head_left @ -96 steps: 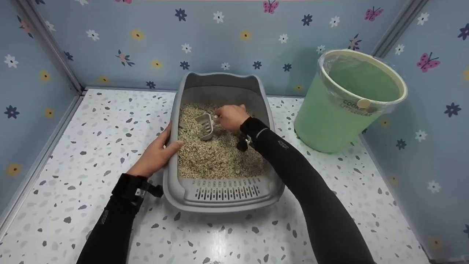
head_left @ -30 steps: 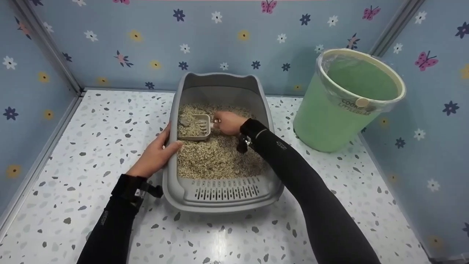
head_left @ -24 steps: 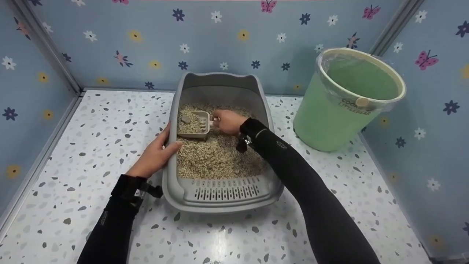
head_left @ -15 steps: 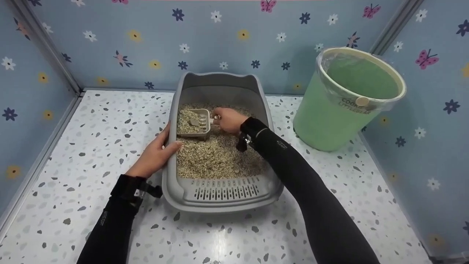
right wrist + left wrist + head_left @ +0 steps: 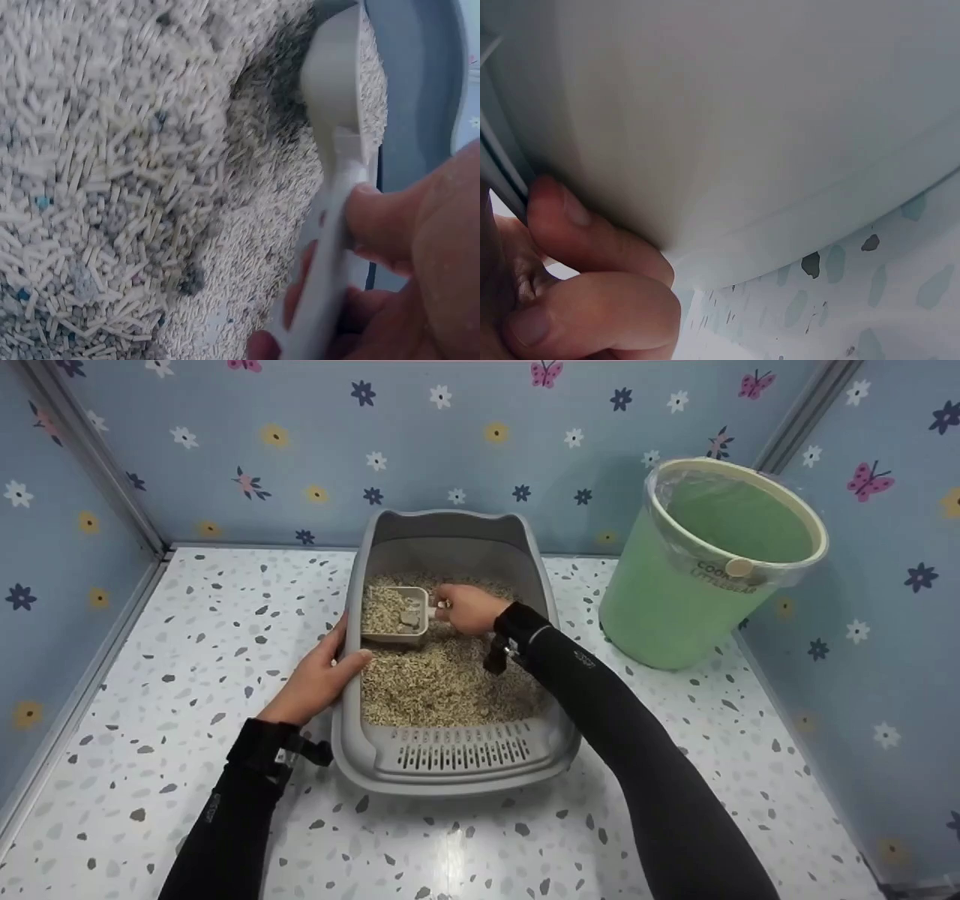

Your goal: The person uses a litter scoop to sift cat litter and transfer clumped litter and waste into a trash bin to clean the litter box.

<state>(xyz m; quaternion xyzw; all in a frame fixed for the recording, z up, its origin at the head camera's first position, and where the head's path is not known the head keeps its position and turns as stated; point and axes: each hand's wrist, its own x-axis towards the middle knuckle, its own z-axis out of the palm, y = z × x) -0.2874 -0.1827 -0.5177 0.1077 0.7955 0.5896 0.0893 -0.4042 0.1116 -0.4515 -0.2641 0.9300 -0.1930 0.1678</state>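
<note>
My right hand [image 5: 474, 609] grips the handle of a beige slotted litter scoop [image 5: 426, 615] inside the grey litter box [image 5: 456, 781]. In the right wrist view the white-looking handle [image 5: 319, 292] runs through my curled fingers. Pellet litter and a grey clump [image 5: 409, 619] lie in the scoop, the clump close to the handle end. The scoop is by the box's left wall, over the loose litter [image 5: 427, 686]. My left hand [image 5: 315, 675] holds the box's left rim, thumb on top. In the left wrist view its fingers [image 5: 592, 300] curl beneath the rim against the outer wall.
A green bin [image 5: 660, 607] with a clear liner and cream rim stands to the right of the litter box. Flowered blue panels [image 5: 315, 442] enclose the back and both sides. The speckled white surface [image 5: 195, 645] lies under everything.
The scoop, earlier tilted with its slots showing, has moved left, levelled and filled with litter. The clump has shifted right within it towards the handle. My left hand has stayed on the rim.
</note>
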